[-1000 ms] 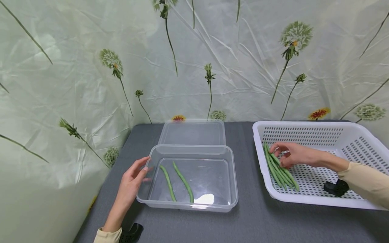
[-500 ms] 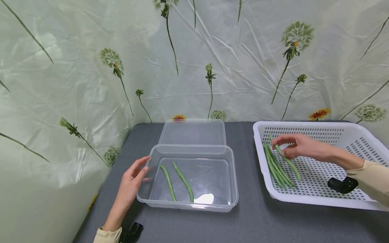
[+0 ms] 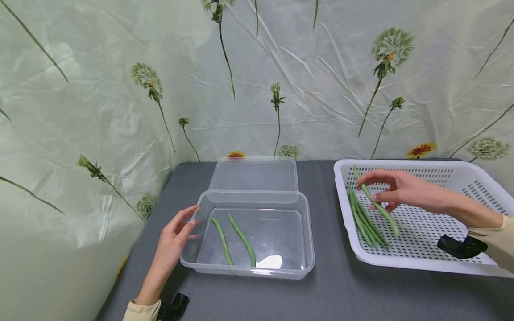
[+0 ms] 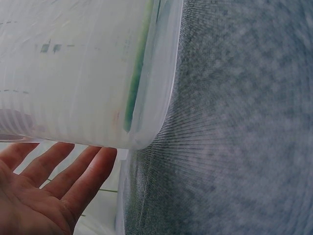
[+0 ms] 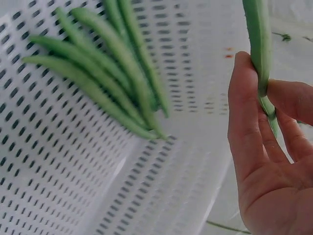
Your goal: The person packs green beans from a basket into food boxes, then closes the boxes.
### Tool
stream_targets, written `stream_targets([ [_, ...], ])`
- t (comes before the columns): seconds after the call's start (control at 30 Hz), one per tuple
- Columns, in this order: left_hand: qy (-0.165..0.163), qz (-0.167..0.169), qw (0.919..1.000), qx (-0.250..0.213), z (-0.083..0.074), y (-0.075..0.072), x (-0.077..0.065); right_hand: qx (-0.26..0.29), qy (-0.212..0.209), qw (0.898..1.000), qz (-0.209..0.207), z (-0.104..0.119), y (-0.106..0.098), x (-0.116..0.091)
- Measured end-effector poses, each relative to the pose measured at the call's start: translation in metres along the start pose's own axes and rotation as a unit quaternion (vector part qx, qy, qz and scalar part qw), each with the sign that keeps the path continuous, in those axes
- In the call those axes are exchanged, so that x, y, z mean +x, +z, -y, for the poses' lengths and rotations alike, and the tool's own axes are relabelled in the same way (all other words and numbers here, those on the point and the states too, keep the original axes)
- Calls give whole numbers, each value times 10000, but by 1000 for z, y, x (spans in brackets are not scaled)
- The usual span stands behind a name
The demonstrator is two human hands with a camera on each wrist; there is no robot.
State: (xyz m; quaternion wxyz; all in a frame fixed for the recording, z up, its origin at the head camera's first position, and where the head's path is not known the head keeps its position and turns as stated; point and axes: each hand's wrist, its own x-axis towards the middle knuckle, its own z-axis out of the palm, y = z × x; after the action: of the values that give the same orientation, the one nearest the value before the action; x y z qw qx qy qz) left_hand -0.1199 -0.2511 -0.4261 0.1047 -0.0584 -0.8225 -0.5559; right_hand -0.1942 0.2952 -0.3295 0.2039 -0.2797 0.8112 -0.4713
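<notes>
My right hand (image 3: 409, 191) pinches one green bean (image 3: 381, 211) between thumb and fingers, over the left part of the white perforated basket (image 3: 421, 263). In the right wrist view, that bean (image 5: 260, 44) stands nearly upright between the fingertips. Several more green beans (image 5: 98, 63) lie bunched together in the basket, along its left side in the head view. At the left wall of a clear plastic container (image 3: 281, 238), my left hand (image 3: 172, 238) rests with its fingers extended against the side. Inside this container lie two green beans (image 3: 242, 238), apart from each other.
A clear flat lid (image 3: 257, 174) lies behind the container, close to its back rim. Grey cloth (image 3: 325, 249) covers the table, with a strip between container and basket. Behind stands a flower-printed sheet (image 3: 321, 102).
My right hand has picked one bean off the bunch in the basket and moved it up and slightly right. The left hand and the container have stayed where they were.
</notes>
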Motion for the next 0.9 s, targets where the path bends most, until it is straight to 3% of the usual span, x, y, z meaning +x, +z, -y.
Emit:
stream_targets([
  [0.2, 41, 32, 10000, -11, -2, -1, 1, -117, -103, 9997, -207, 18, 7, 0],
  [0.43, 24, 44, 10000, -29, -3, -2, 1, 251, 55, 9994, -218, 35, 20, 9],
  [0.67, -46, 42, 10000, 43, -3, -2, 1, 276, 48, 9995, -172, 46, 32, 25],
  [0.9, -5, 29, 10000, 33, -3, -1, 1, 714, 141, 9973, -101, 58, 56, 51],
])
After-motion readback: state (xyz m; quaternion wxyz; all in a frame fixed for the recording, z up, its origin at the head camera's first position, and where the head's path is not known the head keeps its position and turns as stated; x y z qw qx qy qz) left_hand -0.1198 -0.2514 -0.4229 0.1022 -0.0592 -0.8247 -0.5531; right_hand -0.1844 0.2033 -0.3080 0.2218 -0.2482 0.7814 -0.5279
